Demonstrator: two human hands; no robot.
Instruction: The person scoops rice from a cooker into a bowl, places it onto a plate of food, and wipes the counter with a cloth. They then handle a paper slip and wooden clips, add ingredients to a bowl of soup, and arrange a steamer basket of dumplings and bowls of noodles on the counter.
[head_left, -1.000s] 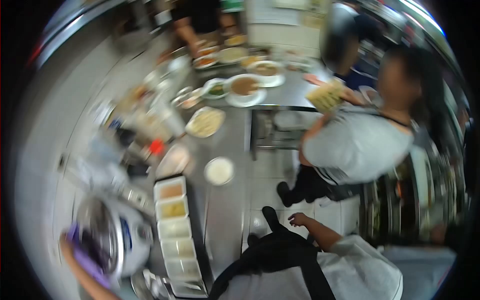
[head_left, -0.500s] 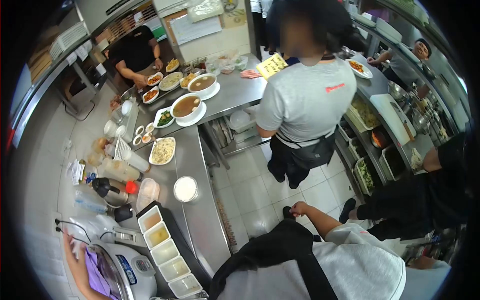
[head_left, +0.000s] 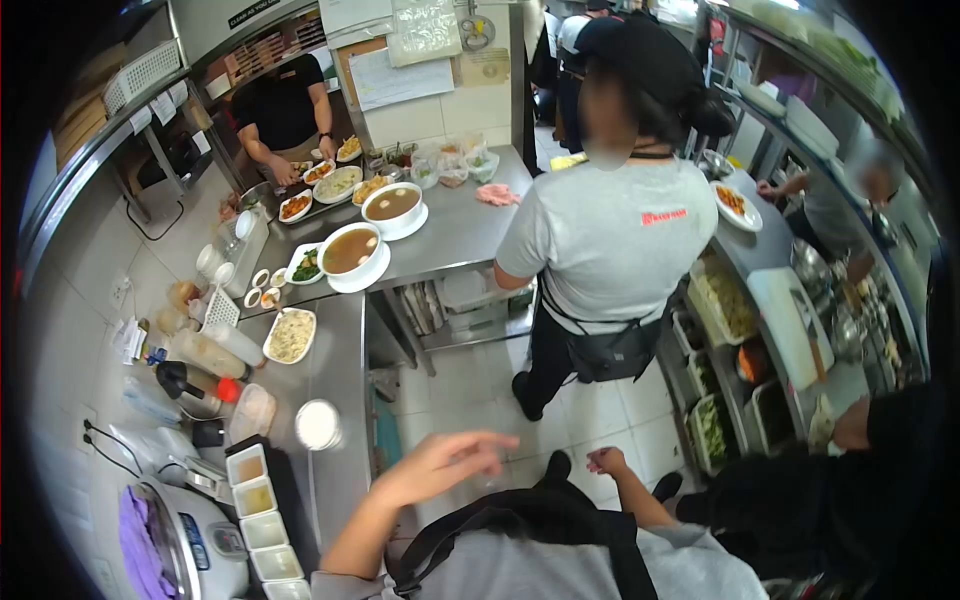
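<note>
My left hand (head_left: 445, 468) is raised in front of my body, over the floor beside the counter. Its fingers stretch to the right and it holds nothing. Lower right of centre, my right hand (head_left: 607, 460) hangs above the floor tiles with loosely bent fingers, and nothing shows in it. Nearest to my left hand on the steel counter (head_left: 345, 400) stands a round white-topped tub (head_left: 319, 425). A rice cooker (head_left: 205, 535) with a purple cloth (head_left: 143, 535) on it sits at the lower left, apart from both hands.
A co-worker in a grey shirt (head_left: 620, 230) stands ahead in the aisle. Soup bowls (head_left: 350, 252) and filled dishes line the counter. A person in black (head_left: 285, 110) handles plates behind it. Another person's dark sleeve (head_left: 905, 420) is at right, near a cutting board (head_left: 788, 325).
My left hand has left the purple cloth on the rice cooker and moved right, in front of my body. The co-worker ahead has lowered the yellow paper. My view has shifted.
</note>
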